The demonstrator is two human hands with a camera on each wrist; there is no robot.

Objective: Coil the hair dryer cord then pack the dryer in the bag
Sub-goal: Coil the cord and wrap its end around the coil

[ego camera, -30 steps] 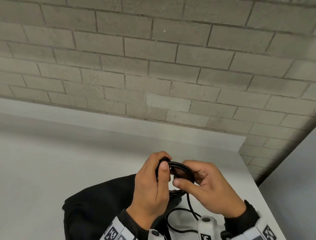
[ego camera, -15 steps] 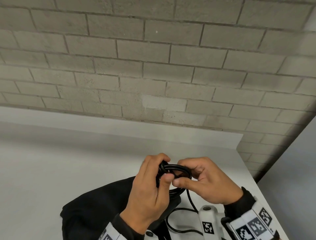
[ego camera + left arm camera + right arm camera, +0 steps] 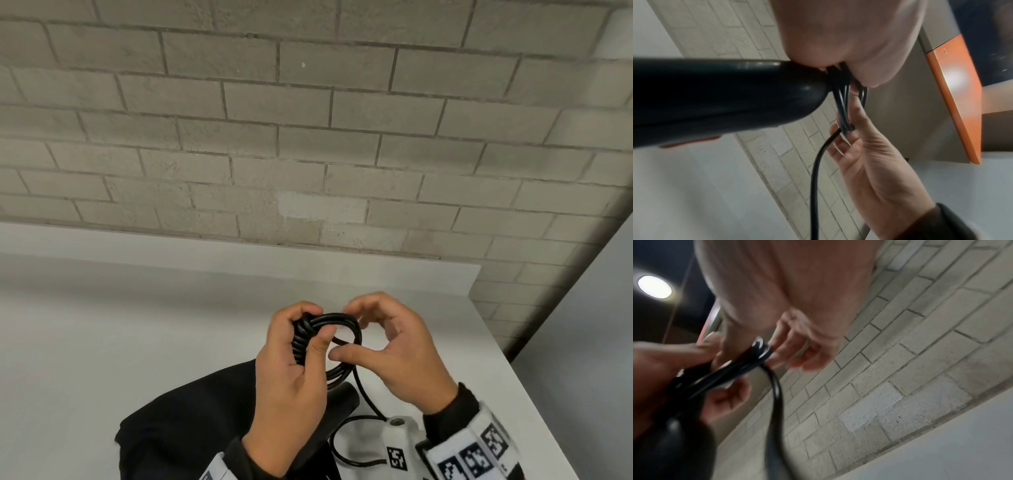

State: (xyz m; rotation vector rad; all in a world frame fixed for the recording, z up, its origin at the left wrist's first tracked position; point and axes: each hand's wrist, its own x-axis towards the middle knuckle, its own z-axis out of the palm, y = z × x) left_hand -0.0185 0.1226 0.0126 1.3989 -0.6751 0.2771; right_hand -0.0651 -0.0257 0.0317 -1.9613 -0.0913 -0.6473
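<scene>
My left hand (image 3: 313, 325) grips a bundle of black cord coils (image 3: 301, 342) above the table. My right hand (image 3: 356, 329) curls its fingers over the far end of the cord loop (image 3: 342, 320), thumb underneath. In the right wrist view its fingertips (image 3: 781, 352) pinch the cord (image 3: 748, 365). The black hair dryer (image 3: 715, 97) reaches left from my left palm, with a red switch on its underside. In the head view only its rounded end (image 3: 342, 401) shows below my left hand. Slack cord (image 3: 363, 394) hangs down to the table. The black bag (image 3: 188, 428) lies under my left forearm.
The white table (image 3: 137, 342) ends at a grey brick wall (image 3: 308, 137); its right edge (image 3: 534, 394) drops off to the floor. An orange-edged panel (image 3: 957, 97) shows in the left wrist view. A ceiling light (image 3: 654, 287) shines overhead.
My right hand has slid from beside the left thumb out to the far end of the loop, spreading it wider. The left hand keeps its grip on the coils.
</scene>
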